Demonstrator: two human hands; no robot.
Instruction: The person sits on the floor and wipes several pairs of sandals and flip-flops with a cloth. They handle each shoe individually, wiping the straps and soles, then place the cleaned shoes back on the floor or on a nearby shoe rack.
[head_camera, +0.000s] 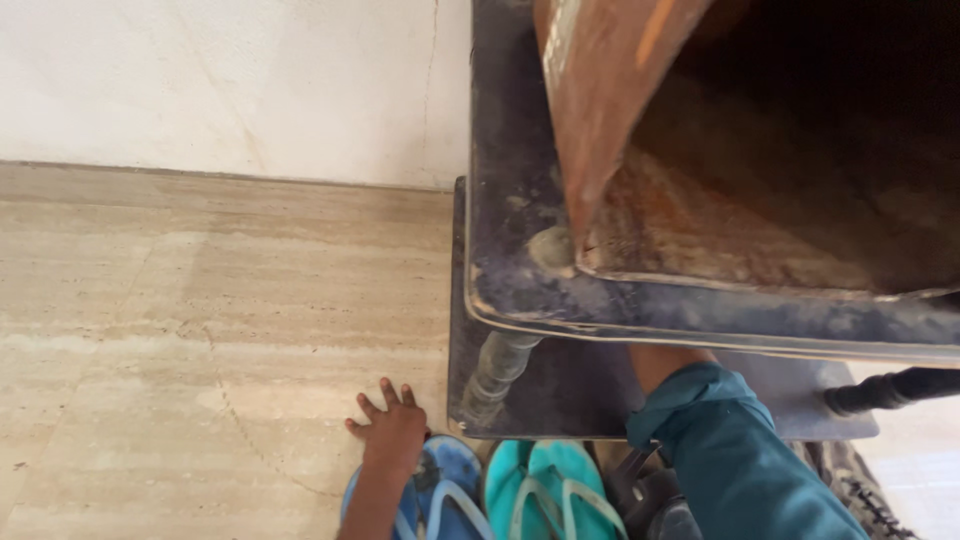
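Landmark: dark low table (520, 270) w/ a worn, scuffed top – everything below is placed relative to it.

Left hand (392, 432): flat on the floor (200, 300), just left of the table's near-left turned leg (497, 370). Fingers spread, palm down, gripping nothing. I read that as a brace – weight propped while leaning low.

Right hand: can't see it. Only the teal sleeve (730, 450) and a bit of forearm show, running up under the table's front edge, so I can't tell if those fingers are spread or closed, or on what. Prob. reaching beneath the top, judging by the arm's angle.

Rusty metal box (760, 210): sits on the tabletop, right part, open side toward me; interior brown and dark. One wall leans up and left. It fills most of the top, leaving a bare strip on the left.

Lower shelf (560, 385): dark board under the top, between the legs; second leg (895, 388) at right.

Flip-flops: blue one (440, 490) touching the left wrist, teal pair (550, 490) just right of it – all on the floor in front of the table, near its left leg. Look parked there, out of the way.

Floor: pale beige stone w/ streaky bands and a faint curved crack, left of the table.

Wall (230, 80): off-white plaster behind the table, hairline crack near the table's back corner.
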